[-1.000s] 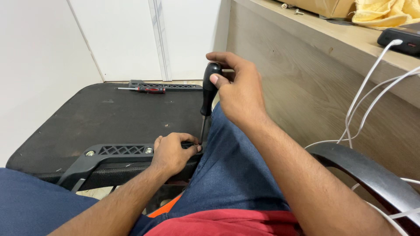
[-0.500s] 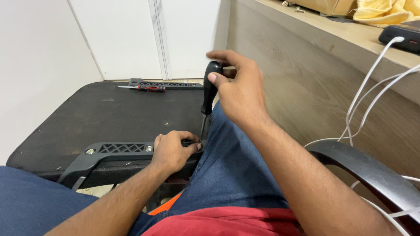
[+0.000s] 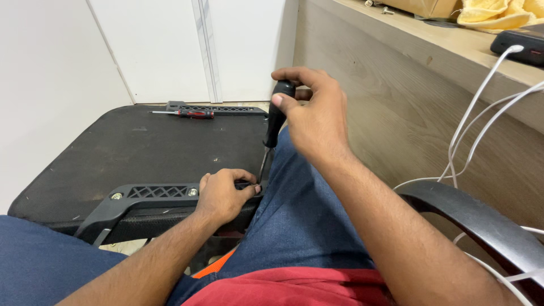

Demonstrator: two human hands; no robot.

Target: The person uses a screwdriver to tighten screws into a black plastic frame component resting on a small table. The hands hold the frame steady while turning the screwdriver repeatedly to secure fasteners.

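Note:
My right hand (image 3: 313,116) grips the black handle of a screwdriver (image 3: 276,120) held nearly upright, its metal shaft pointing down to the right end of a black plastic bracket (image 3: 148,194). My left hand (image 3: 222,194) is closed around that end of the bracket, right beside the screwdriver's tip. The bracket has a lattice pattern and two silver bolts, and it lies along the near edge of a black seat panel (image 3: 158,150). What the tip touches is hidden by my left fingers.
A second screwdriver with a red and black handle (image 3: 186,113) lies at the panel's far edge beside another black bracket (image 3: 218,108). A wooden desk side (image 3: 396,102) rises to the right, with white cables (image 3: 470,136) hanging. A black chair armrest (image 3: 481,226) curves at lower right.
My right hand has shifted its fingers slightly around the screwdriver handle; the tool stays upright in the same spot. My left hand keeps its hold on the bracket.

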